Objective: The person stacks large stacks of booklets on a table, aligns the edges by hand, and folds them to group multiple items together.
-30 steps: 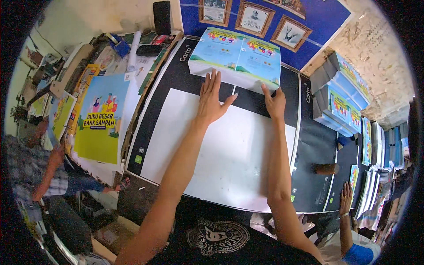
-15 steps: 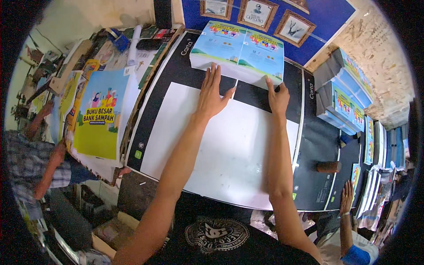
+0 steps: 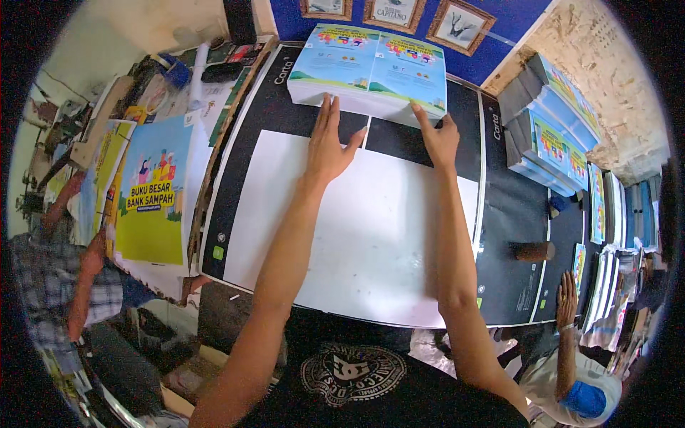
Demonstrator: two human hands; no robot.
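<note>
The printed stack (image 3: pixel 367 65) lies just beyond the white sheet (image 3: pixel 367 242); left hand (image 3: pixel 330 148) and right hand (image 3: pixel 437 139), unclenched and grasping nothing, meet its near side. Uneven pushing could skew it

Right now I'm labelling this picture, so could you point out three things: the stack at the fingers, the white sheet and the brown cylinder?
Stack (image 3: pixel 365 70): head view, on its printed top.
White sheet (image 3: pixel 371 228): head view, on its bare middle.
Brown cylinder (image 3: pixel 535 252): head view, on its curved side.
</note>
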